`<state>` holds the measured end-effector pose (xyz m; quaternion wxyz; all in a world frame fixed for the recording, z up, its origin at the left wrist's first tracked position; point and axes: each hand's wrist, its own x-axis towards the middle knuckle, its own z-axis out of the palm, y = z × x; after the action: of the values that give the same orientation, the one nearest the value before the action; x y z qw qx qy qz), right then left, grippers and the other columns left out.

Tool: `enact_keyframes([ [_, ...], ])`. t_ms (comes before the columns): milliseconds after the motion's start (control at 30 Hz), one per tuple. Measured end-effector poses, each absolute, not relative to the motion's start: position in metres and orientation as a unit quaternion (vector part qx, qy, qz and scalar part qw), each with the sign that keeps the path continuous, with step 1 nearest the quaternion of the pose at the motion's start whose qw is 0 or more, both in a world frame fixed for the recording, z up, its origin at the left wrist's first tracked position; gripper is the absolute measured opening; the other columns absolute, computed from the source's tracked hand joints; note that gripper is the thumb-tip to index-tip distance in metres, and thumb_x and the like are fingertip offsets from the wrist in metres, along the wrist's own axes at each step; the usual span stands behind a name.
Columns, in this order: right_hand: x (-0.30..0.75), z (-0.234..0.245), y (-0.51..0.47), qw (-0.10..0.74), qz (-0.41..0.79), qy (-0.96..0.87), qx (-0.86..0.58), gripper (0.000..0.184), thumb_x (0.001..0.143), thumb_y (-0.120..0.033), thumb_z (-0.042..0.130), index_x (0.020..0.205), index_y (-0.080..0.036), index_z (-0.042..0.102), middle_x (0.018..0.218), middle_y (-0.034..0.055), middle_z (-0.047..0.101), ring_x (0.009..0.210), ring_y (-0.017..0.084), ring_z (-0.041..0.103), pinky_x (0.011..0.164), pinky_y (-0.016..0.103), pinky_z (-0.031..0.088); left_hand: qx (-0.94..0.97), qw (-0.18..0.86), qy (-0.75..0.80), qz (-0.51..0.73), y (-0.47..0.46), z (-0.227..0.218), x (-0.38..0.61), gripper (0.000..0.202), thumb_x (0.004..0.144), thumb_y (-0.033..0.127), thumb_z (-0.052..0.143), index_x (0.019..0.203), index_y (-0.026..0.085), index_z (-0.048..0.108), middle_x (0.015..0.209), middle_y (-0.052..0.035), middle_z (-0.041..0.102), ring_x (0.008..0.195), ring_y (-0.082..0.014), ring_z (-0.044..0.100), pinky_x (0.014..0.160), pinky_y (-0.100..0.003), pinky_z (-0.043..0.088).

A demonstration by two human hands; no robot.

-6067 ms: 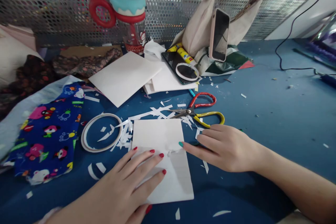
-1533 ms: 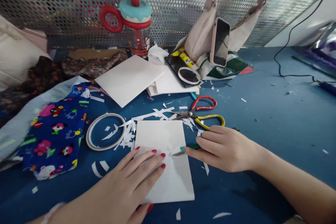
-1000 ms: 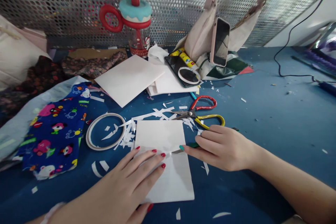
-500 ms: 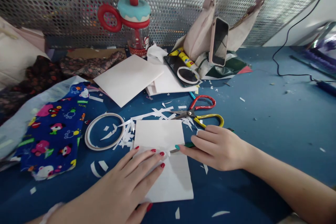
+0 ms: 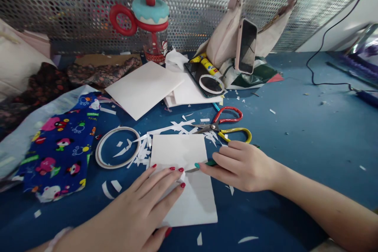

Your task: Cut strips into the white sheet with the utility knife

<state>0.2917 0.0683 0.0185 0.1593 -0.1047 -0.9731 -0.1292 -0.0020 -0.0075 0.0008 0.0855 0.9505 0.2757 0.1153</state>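
Note:
A white sheet (image 5: 180, 150) lies on the blue table (image 5: 298, 134) in front of me. My left hand (image 5: 144, 206) rests flat on its lower left part, fingers spread. My right hand (image 5: 242, 165) is closed round a small green-handled knife (image 5: 206, 164), its index finger stretched along it. The blade tip touches the sheet close to my left fingertips. A curl of thin white film lifts from the sheet at that spot.
Red and yellow scissors (image 5: 226, 126) lie just behind the sheet among several white scraps. A tape ring (image 5: 117, 152) and printed blue cloth (image 5: 59, 145) sit at the left. Further back are white boards (image 5: 144, 88), a red-lidded bottle (image 5: 150, 27), a propped phone (image 5: 246, 45) and a bag.
My right hand has slid the knife leftward across the sheet, from its right edge toward my left fingertips. My left hand has stayed pressed on the sheet.

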Motion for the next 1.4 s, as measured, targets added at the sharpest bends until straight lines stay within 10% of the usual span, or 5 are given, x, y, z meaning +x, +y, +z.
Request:
enact_keyframes([
  [833,0.293,0.016,0.069,0.169,-0.135,-0.971,-0.097,0.017,0.093,-0.014,0.061,0.110,-0.014,0.066,0.067,-0.0031,0.054,0.059,0.011,0.044,0.053,0.030,0.029,0.955,0.092,0.255,0.118,-0.008,0.001,-0.004,0.056,0.086,0.013,0.056,0.142,0.013,0.050,0.147,-0.0084,0.057,0.140,-0.0278,0.048,0.116,-0.045,0.043],
  [1400,0.300,0.006,0.070,0.171,-0.038,-0.973,-0.152,0.030,0.097,-0.008,0.047,0.123,-0.012,0.062,0.075,0.0013,0.060,0.058,0.013,0.048,0.054,0.029,0.037,0.950,0.080,0.205,0.223,-0.005,0.017,0.001,0.025,0.107,0.015,0.045,0.108,0.019,0.070,0.100,0.0030,0.076,0.098,-0.0124,0.066,0.105,-0.024,0.046],
])
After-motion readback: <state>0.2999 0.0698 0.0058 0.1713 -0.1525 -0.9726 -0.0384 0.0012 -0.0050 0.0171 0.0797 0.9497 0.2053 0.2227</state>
